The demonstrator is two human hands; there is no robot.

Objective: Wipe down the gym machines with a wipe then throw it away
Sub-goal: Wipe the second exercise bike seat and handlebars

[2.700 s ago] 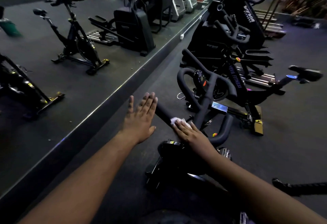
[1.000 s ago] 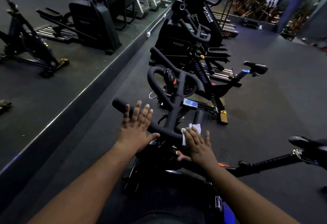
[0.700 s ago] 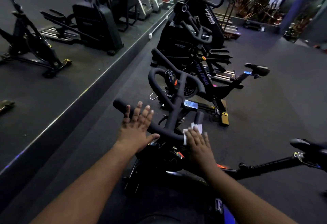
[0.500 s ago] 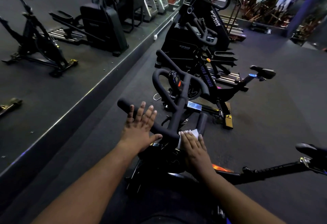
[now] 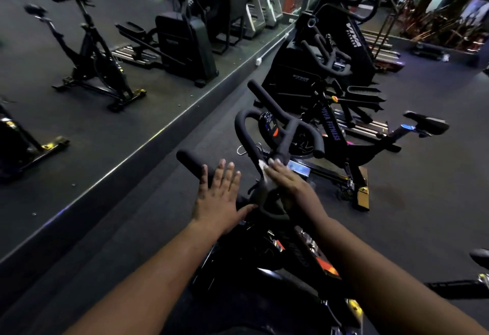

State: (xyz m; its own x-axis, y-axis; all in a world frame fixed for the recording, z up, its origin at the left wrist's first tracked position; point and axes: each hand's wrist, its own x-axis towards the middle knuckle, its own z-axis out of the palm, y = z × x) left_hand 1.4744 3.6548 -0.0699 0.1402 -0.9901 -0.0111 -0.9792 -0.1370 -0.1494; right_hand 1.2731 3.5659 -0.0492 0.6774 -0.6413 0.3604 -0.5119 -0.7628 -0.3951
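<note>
A black spin bike stands right below me, its padded handlebar point(image 5: 194, 165) running left and forward. My right hand point(image 5: 288, 182) presses a white wipe point(image 5: 264, 169) flat against the handlebar's centre stem; only a small corner of the wipe shows under my fingers. My left hand point(image 5: 219, 199) hovers flat with fingers spread over the left part of the bar, holding nothing. The thumb of that hand touches the bar's base.
A second spin bike point(image 5: 330, 133) marked Viva Fitness stands just ahead, its saddle point(image 5: 426, 122) to the right. A stair machine point(image 5: 330, 51) is behind it. A long mirror point(image 5: 105, 96) along the left reflects the bikes. Dark rubber floor point(image 5: 423, 202) lies to the right.
My right hand slid the wipe forward and left along the centre stem, away from the right grip. My left hand stayed spread over the left bar. The view tilted slightly.
</note>
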